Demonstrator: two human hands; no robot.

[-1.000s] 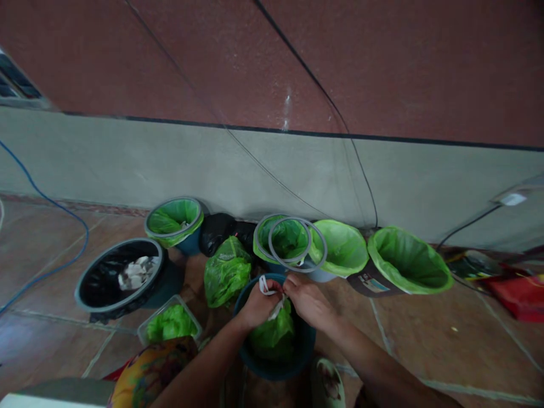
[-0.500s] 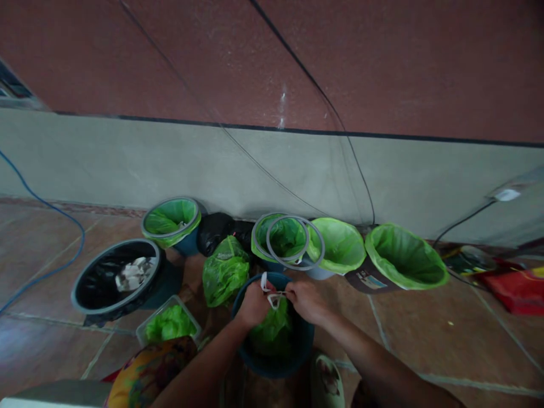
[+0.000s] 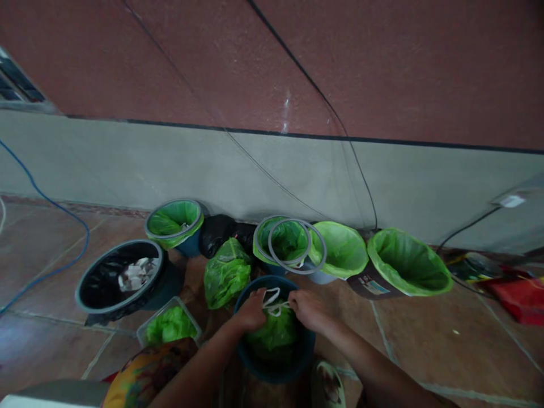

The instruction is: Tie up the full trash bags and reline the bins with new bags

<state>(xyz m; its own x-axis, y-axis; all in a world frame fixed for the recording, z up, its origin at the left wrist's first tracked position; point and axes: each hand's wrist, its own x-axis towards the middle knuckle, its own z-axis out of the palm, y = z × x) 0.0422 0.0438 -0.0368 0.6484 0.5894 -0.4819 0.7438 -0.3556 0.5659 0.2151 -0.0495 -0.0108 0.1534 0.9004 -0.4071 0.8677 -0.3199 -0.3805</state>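
- Parted since the first frame, the left hand [image 3: 253, 311] and right hand [image 3: 308, 310] now stand apart, with the white tie [image 3: 278, 309] showing open between them.
- Head view: both hands are closed, each seemingly pinching an end of the tie, likely to keep its loop taut over the gathered mouth of the green bag [image 3: 272, 335].
- That bag sits inside the blue bin [image 3: 306, 347], whose wall probably keeps it upright while both hands are busy.
- Behind, a loose grey ring [image 3: 326, 249] rests overlapping a lined bin's rim; such rings presumably clamp liners in place.
- On the dark bin [image 3: 356, 283], a green liner [image 3: 425, 275] is folded over the rim, probably so it won't slip inside.
- Its front carries a pale label [image 3: 376, 286], with writing too small to read; no brand is legible.
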